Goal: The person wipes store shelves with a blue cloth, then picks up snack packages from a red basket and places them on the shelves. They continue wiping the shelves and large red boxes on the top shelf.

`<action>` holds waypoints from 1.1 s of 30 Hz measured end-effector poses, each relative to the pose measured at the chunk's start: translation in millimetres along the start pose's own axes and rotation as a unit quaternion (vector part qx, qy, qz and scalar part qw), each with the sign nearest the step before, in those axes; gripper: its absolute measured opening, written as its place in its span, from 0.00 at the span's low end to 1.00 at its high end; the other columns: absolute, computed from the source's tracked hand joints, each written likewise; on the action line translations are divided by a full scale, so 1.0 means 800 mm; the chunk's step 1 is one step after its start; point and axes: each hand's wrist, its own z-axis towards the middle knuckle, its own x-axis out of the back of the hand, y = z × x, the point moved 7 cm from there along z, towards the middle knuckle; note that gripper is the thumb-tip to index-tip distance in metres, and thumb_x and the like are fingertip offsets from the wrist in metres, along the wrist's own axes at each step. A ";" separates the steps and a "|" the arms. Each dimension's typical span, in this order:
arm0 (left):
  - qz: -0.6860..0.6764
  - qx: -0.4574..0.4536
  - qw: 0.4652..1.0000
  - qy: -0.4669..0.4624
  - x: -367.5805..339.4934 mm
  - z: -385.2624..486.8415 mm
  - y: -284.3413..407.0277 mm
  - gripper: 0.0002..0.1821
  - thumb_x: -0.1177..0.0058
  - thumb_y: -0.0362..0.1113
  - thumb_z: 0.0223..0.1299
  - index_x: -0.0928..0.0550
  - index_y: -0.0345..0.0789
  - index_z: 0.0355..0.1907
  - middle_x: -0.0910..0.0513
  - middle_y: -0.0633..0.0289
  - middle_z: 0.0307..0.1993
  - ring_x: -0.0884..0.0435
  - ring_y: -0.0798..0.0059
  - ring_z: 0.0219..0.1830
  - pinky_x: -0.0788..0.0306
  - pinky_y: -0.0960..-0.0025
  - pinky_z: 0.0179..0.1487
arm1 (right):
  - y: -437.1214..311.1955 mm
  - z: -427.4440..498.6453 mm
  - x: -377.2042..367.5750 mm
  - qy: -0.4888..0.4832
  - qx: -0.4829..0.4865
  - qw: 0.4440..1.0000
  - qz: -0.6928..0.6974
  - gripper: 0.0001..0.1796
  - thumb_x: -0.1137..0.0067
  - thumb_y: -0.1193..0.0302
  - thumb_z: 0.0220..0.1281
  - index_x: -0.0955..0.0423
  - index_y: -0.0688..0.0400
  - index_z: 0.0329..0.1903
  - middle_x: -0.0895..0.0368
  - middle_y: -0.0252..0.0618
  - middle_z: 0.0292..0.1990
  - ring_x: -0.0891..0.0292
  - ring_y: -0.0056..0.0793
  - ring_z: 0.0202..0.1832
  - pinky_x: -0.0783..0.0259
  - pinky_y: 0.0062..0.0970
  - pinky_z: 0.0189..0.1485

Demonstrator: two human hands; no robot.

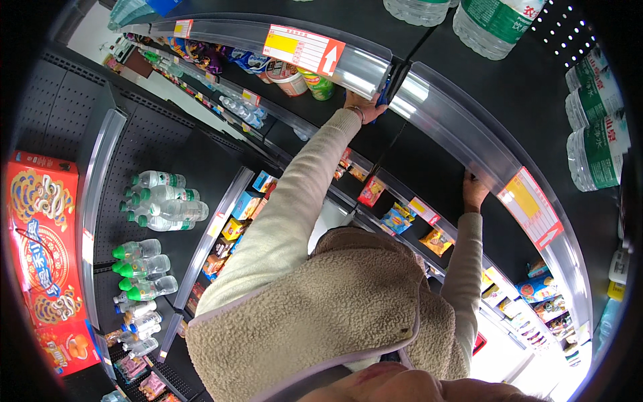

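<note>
My left hand [365, 108] is raised to the front edge of a black shelf, below the joint between two clear price strips. It grips a blue item [383, 95], mostly hidden by the fingers and the strip; whether it is cloth or a packet is unclear. Beside this hand, on the level below, are a green canister [318, 85] and an instant noodle cup [286, 78]. My right hand [474, 190] reaches in under the right-hand clear price strip [457, 110]. Its fingertips are lost in the dark shelf space, and I see no object in it.
Large water bottles [495, 25] stand on the upper shelf, with more bottles [595, 145] to the right. Snack packets [397, 218] sit on lower shelves. At left, bottled drinks [168, 201] and a red gift box [45, 251] occupy another rack.
</note>
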 end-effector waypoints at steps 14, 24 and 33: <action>-0.020 -0.025 0.998 0.048 0.030 -0.066 0.000 0.41 0.53 0.63 0.72 0.46 0.58 0.83 0.51 0.52 0.83 0.51 0.47 0.83 0.54 0.31 0.79 | 0.008 -0.016 -0.017 0.013 0.020 0.998 -0.063 0.07 0.32 0.67 0.65 0.16 0.56 0.41 0.12 0.41 0.35 0.14 0.40 0.40 0.22 0.36 0.47; -0.065 -0.070 0.986 0.139 0.050 -0.135 -0.024 0.32 0.46 0.48 0.71 0.34 0.55 0.76 0.37 0.50 0.76 0.38 0.50 0.77 0.41 0.39 0.74 | -0.042 -0.001 0.023 0.047 0.072 0.995 0.048 0.05 0.36 0.78 0.62 0.22 0.59 0.39 0.18 0.41 0.38 0.18 0.40 0.40 0.23 0.33 0.47; -0.116 -0.094 0.960 0.236 0.050 -0.180 -0.079 0.32 0.42 0.26 0.58 0.24 0.55 0.65 0.25 0.59 0.64 0.25 0.52 0.63 0.29 0.48 0.63 | -0.039 0.000 0.023 -0.007 0.008 0.996 0.093 0.05 0.35 0.77 0.61 0.20 0.56 0.39 0.18 0.40 0.35 0.18 0.40 0.38 0.23 0.34 0.44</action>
